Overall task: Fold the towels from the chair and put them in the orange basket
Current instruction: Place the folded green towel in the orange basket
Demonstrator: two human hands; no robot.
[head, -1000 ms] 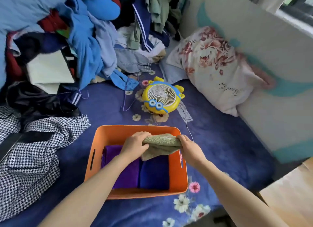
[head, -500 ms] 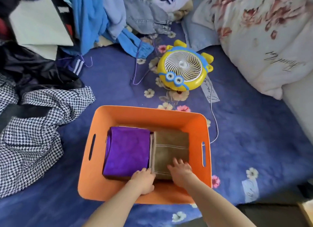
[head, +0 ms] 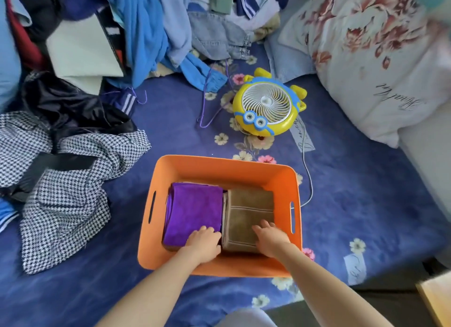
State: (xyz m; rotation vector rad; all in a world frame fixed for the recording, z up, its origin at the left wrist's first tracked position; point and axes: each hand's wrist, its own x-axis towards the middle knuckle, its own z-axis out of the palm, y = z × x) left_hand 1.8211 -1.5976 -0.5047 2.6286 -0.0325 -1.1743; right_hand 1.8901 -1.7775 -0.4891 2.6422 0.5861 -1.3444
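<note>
Head view. The folded brown towel (head: 246, 212) lay in the right half of the orange basket (head: 219, 163), its long axis running from near wall to far wall, touching the purple towel (head: 192, 209). My right hand (head: 271, 238) lay flat on its near end, fingers spread. My left hand (head: 205, 241) sat at its near-left corner, fingertips bent under and hidden, so I cannot tell if they gripped anything.

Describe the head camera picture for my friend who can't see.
Inside an orange basket on a blue flowered bedspread, the left hand rests on a folded purple towel and the right hand on a brown towel beside it. A yellow fan lies beyond.
</note>
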